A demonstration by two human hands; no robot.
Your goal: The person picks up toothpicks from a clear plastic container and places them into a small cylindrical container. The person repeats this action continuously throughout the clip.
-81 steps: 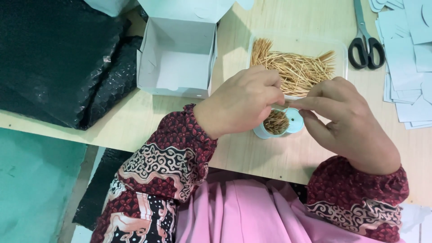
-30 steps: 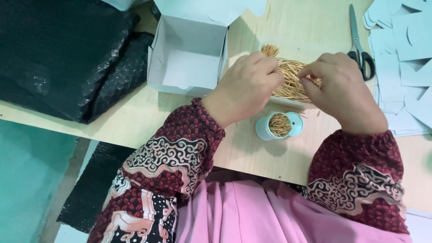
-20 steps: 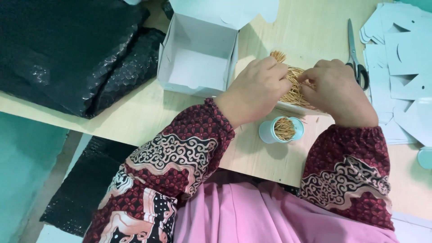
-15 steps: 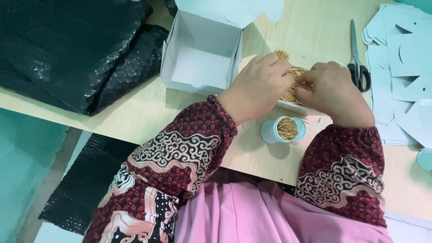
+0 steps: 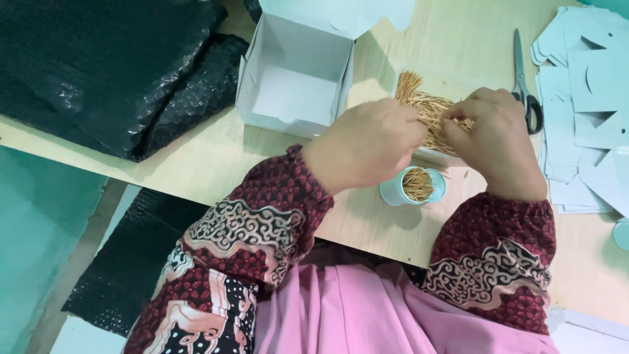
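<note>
Both hands together on toothpick pile (image 5: pixel 429 108) near worktop's far edge: left hand (image 5: pixel 367 144) & right hand (image 5: pixel 495 137) pinching sticks. Small cup (image 5: pixel 413 187) sits just below, btwn wrists, nearer the right.

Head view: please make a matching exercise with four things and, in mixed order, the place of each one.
Things:
1. scissors
2. open white box
3. small round container
4. black bubble wrap

Places:
A. far left of the table
B. just below both hands, full of toothpicks
C. beside the paper cutouts on the right
D. left of the toothpick pile

Pairs: 1-C, 2-D, 3-B, 4-A
</note>
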